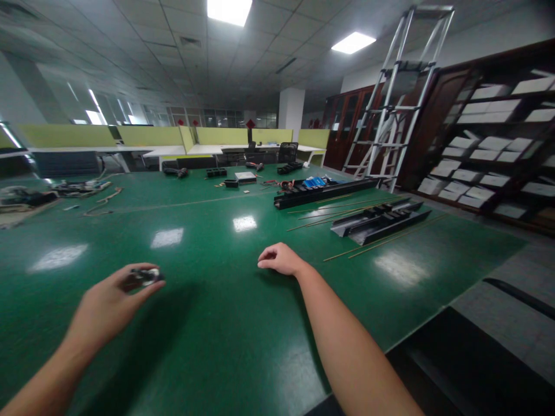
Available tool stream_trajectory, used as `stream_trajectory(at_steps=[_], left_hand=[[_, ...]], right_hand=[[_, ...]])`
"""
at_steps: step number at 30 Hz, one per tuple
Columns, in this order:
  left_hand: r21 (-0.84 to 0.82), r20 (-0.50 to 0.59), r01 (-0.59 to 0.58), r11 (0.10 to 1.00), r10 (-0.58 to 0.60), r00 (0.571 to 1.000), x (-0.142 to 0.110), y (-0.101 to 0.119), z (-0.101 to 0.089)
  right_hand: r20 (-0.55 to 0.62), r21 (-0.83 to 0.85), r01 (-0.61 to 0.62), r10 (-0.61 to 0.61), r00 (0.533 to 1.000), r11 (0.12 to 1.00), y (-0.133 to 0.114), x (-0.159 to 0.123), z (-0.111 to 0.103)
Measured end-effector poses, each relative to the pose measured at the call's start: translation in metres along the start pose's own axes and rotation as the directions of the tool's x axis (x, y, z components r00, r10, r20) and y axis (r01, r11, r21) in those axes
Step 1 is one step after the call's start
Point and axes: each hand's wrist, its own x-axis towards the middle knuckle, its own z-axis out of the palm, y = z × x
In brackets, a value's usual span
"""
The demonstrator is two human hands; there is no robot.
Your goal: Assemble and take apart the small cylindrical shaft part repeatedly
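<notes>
My left hand (115, 297) is raised over the green table at the left, thumb and fingers closed on a small black and silver part (150, 275). The part is blurred, and the fingers cover some of it. Farther right, my right hand (280, 259) hovers low over the table with its fingers curled toward the thumb. Whatever may be between those fingertips is hidden or too small to name. The green tabletop (217, 323) lies under both hands, and their shadows fall on it.
Black metal channels (385, 222) and thin yellowish rods (347, 254) lie at the right. Behind them is a longer black channel (325, 193) with blue pieces (316, 182). Tools and small black parts (232, 183) lie along the far side. A metal ladder (394, 98) stands beyond.
</notes>
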Motion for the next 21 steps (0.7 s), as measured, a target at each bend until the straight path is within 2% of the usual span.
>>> stream_trajectory(at_steps=[1, 4, 6, 8, 11, 15, 21], left_hand=[[-0.006, 0.068, -0.054, 0.999, 0.054, 0.996, 0.005, 0.009, 0.020], [-0.224, 0.204, -0.140, 0.965, 0.186, 0.961, 0.019, 0.041, 0.088], [-0.312, 0.227, -0.146, 0.939, 0.223, 0.948, 0.024, 0.054, 0.127], [-0.328, 0.215, -0.166, 0.930, 0.244, 0.946, 0.025, 0.057, 0.151], [-0.314, 0.199, -0.215, 0.925, 0.286, 0.937, 0.023, 0.049, 0.164], [-0.361, 0.192, -0.226, 0.905, 0.310, 0.931, 0.025, 0.039, 0.164], [-0.369, 0.191, -0.227, 0.901, 0.313, 0.930, 0.028, 0.036, 0.167]], right_hand=[[0.003, -0.005, 0.000, 0.000, 1.000, 1.000, 0.000, 0.000, 0.000], [0.004, -0.013, -0.001, 0.001, 1.000, 1.000, -0.002, 0.002, 0.001], [0.006, -0.010, 0.000, 0.000, 1.000, 1.000, -0.003, 0.002, 0.002], [0.012, -0.009, 0.009, -0.009, 1.000, 1.000, -0.004, 0.003, 0.004], [0.020, -0.040, 0.035, -0.034, 0.999, 0.999, -0.004, 0.005, 0.007], [0.016, -0.057, 0.052, -0.051, 0.999, 0.997, -0.001, 0.008, 0.010], [0.002, -0.062, 0.049, -0.049, 0.999, 0.997, 0.004, 0.009, 0.013]])
